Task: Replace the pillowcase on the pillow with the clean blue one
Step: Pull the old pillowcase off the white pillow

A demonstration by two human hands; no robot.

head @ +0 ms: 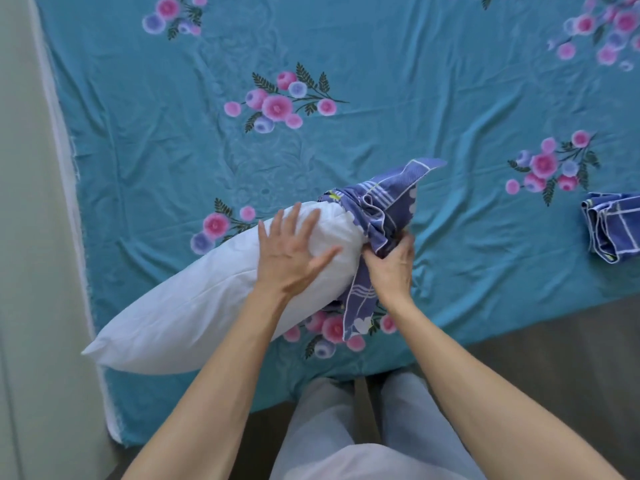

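Note:
A white pillow [194, 306] lies slantwise on the teal flowered bed sheet [381, 98], its near corner at the lower left. A blue-violet patterned pillowcase [384, 206] is bunched around the pillow's far right end, leaving most of the pillow bare. My left hand [294, 251] lies flat with spread fingers on the bare pillow beside the bunched cloth. My right hand [391, 265] grips the gathered pillowcase at the pillow's end; a strip of the cloth hangs down below it. A second, folded blue pillowcase [611, 230] lies on the sheet at the right edge.
A pale wall [20, 202] runs along the bed's left side. The bed's near edge runs slantwise at the lower right, with dark floor [554, 341] beyond it. My legs in light trousers [346, 427] stand against the bed's edge.

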